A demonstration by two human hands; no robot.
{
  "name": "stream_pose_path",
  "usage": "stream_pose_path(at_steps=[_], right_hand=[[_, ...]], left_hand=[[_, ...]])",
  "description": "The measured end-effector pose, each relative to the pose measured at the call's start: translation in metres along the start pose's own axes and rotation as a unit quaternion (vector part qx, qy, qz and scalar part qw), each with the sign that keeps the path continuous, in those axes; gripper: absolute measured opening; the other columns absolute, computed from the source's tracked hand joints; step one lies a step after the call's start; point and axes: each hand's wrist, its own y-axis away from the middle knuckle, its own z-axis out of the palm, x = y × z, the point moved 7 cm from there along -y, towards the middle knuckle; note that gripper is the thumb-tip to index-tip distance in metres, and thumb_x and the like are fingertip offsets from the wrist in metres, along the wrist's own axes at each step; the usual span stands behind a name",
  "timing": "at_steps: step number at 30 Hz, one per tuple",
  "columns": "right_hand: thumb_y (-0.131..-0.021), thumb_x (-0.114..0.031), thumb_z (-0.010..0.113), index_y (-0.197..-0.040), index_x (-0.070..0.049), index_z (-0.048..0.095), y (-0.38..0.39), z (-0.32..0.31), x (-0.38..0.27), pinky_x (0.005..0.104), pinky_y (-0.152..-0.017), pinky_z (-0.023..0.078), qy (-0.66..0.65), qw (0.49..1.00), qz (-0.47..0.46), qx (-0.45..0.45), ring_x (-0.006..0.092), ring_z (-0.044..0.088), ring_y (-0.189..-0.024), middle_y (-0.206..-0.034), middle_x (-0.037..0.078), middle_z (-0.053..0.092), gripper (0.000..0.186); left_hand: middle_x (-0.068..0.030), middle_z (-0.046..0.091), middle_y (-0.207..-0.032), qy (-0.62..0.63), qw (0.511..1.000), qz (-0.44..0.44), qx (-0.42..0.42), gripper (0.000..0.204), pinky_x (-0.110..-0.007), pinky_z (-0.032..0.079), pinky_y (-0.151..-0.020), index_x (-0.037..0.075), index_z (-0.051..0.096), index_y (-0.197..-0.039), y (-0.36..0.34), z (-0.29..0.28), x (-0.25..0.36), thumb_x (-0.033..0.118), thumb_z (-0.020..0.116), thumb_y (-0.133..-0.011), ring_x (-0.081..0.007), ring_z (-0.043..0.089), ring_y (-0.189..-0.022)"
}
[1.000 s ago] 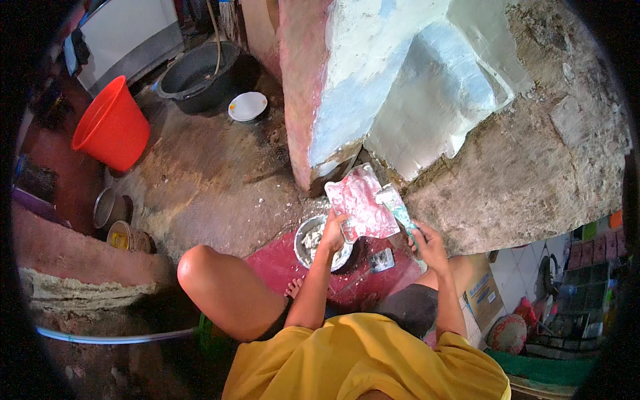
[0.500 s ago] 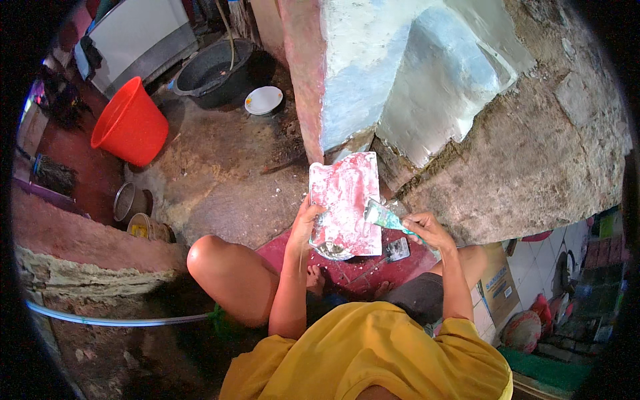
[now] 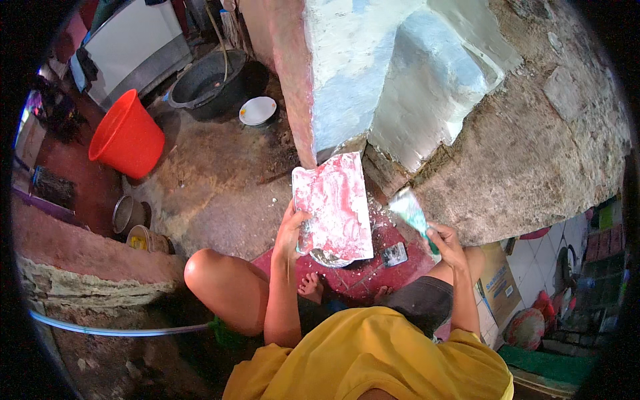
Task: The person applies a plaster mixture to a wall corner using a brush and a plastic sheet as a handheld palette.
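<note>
My left hand (image 3: 291,230) grips the left edge of a flat red board (image 3: 333,207) smeared with white paste, thumb on top. My right hand (image 3: 445,241) is closed round the green handle of a putty knife (image 3: 410,210), its blade pointing up and left, apart from the board and slightly blurred. Paste shows whitish on the blade. Partly hidden under the board's lower edge is a round container (image 3: 331,259) with white residue. Beyond the board stands a wall corner (image 3: 347,80) coated in white and grey plaster.
A small flat grey piece (image 3: 394,254) lies on the red floor among white crumbs. To the left are a red bucket (image 3: 128,133), a black tub (image 3: 207,83), a white bowl (image 3: 257,111) and small pails (image 3: 148,239). A rough stone ledge (image 3: 520,167) runs along the right; cardboard (image 3: 499,280) leans below it.
The putty knife has lifted off the board and moved right, its blade now turned more upward. The board and my left hand have shifted slightly left in the picture.
</note>
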Motion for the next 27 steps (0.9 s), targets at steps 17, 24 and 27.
stream_pose_path(at_steps=[17,24,27], right_hand=[[-0.072,0.002,0.057,-0.110,-0.006,0.057,-0.009,0.079,0.023,0.0349,-0.071,0.042,0.386,0.882,-0.264,0.049,0.0304,0.051,-0.083,-0.090,0.015,0.055,0.038],[-0.072,-0.019,0.067,-0.077,0.001,0.061,-0.051,0.026,0.092,0.0309,-0.057,0.043,0.312,0.912,-0.116,0.238,0.0179,0.055,-0.058,-0.067,0.013,0.059,0.021],[-0.074,-0.026,0.067,-0.066,0.004,0.059,-0.077,0.038,0.064,0.0311,-0.051,0.041,0.321,0.879,-0.063,0.347,0.0137,0.050,-0.050,-0.054,0.010,0.054,0.032]], left_hand=[[-0.0094,0.054,-0.105,-0.063,0.991,0.090,0.079,0.060,-0.026,0.046,-0.074,-0.001,0.034,-0.126,0.041,-0.028,0.051,0.008,0.049,-0.068,-0.0158,0.056,-0.084],[-0.0037,0.051,-0.092,-0.063,0.977,0.137,0.150,0.044,-0.025,0.042,-0.072,0.002,0.041,-0.116,0.048,-0.045,0.057,0.007,0.048,-0.072,-0.0113,0.050,-0.079],[-0.0046,0.052,-0.094,-0.044,0.969,0.149,0.193,0.044,-0.026,0.042,-0.073,0.002,0.041,-0.115,0.050,-0.058,0.052,0.009,0.049,-0.072,-0.0121,0.050,-0.079]])
